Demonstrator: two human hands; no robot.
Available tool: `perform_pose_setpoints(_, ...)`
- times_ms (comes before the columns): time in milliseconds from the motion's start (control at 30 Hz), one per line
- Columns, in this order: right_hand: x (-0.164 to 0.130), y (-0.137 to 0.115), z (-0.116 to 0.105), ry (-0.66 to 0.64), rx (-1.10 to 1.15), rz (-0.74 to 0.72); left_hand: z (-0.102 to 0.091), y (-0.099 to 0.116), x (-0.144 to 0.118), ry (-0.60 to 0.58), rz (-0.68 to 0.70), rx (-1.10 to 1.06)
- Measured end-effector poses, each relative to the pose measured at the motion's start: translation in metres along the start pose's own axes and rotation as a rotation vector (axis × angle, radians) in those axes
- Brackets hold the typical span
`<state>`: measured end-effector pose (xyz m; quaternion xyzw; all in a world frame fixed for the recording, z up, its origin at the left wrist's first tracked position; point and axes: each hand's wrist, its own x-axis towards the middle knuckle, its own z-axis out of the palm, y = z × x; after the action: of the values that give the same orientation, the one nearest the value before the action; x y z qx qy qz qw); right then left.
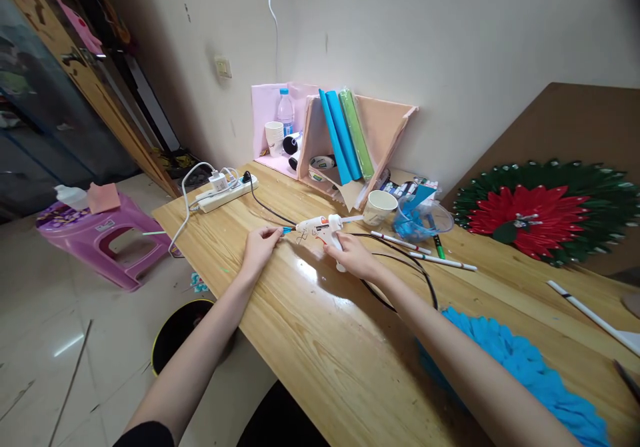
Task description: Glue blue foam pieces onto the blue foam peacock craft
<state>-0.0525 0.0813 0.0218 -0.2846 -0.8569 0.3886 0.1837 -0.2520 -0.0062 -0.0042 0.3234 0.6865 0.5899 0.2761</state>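
Observation:
My right hand (350, 255) is wrapped round the handle of a white hot glue gun (316, 227). A glue stick (352, 219) pokes out of its back end, and its nozzle points left. In my left hand (262, 243) a small blue piece (287, 230) is pinched between the fingertips, right at the nozzle. Whether the nozzle touches it I cannot tell. The blue piece is too small to make out its kind. Near my right forearm lies a large blue ruffled piece (515, 360), partly hidden by the arm.
A power strip (225, 195) with plugs and cables sits at the table's left edge. Behind stand a paper cup (380, 208), a clear plastic bowl (435, 221) with blue pieces, and a pink shelf (390, 117) holding rolls. White sticks (443, 261), a black cord (431, 287) and a red-green flower (530, 217) are on the right.

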Motion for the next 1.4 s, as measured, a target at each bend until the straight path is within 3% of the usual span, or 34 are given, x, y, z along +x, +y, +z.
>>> perform_pose_setpoints(467, 0.000, 0.003, 0.003, 0.031, -0.023, 0.006, -0.001, 0.000, -0.002, -0.005, 0.003, 0.000)
perform_pose_setpoints(800, 0.027, 0.018, 0.014, 0.220, -0.211, -0.015, 0.000, 0.001, -0.003, -0.012, 0.061, -0.030)
perform_pose_setpoints(1000, 0.035, 0.020, 0.015, 0.232, -0.320, 0.019, 0.007, 0.013, -0.017, -0.061, 0.122, -0.060)
perform_pose_setpoints(1100, 0.015, 0.012, 0.004, 0.257, -0.356, 0.059, 0.012, 0.026, -0.031, -0.156, 0.189, -0.055)
perform_pose_setpoints(1200, -0.020, 0.001, -0.016, 0.392, -0.356, 0.119, 0.023, 0.040, -0.046, -0.310, 0.245, -0.073)
perform_pose_setpoints(1267, -0.047, -0.004, -0.032, 0.414, -0.212, 0.088, 0.035, 0.050, -0.055, -0.444, 0.244, -0.102)
perform_pose_setpoints(1400, -0.096, -0.006, -0.062, 0.269, 0.199, -0.115, 0.075, 0.064, -0.073, -0.787, 0.135, -0.142)
